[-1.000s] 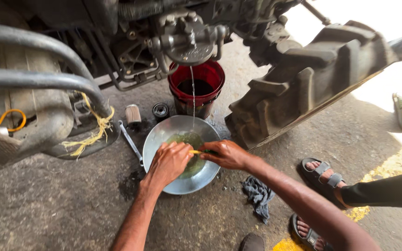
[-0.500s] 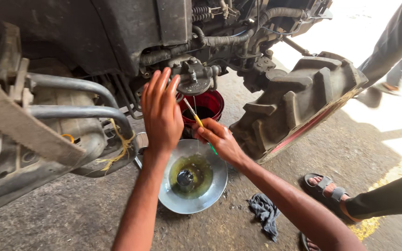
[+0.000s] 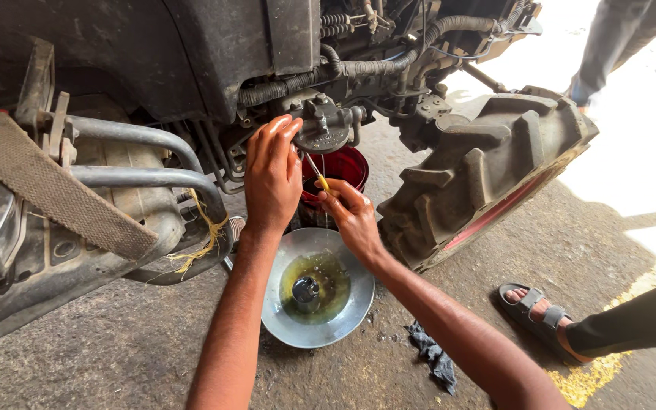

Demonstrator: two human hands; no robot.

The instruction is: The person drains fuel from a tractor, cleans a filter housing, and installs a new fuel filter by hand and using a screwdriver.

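**Hands up at the filter housing, bowl left on the floor**

Both hands have risen from the steel bowl (image 3: pixel 317 287) to the machine's underside since a second ago. Nearest, that bowl sits on the concrete floor (image 3: pixel 115 357) holding yellowish oil and a small dark part, a dark rag (image 3: pixel 434 363) just beside it. Above it, the right hand (image 3: pixel 354 216) pinches a thin yellow-handled tool (image 3: pixel 317 173), tip pointing up at the round metal filter housing (image 3: pixel 323 130). The left hand (image 3: pixel 273 176) lies open, fingertips touching that housing. Behind stands a red bucket (image 3: pixel 343 168), beside the tyre (image 3: pixel 487 175). Draining looks done; by my judgement the housing work remains.
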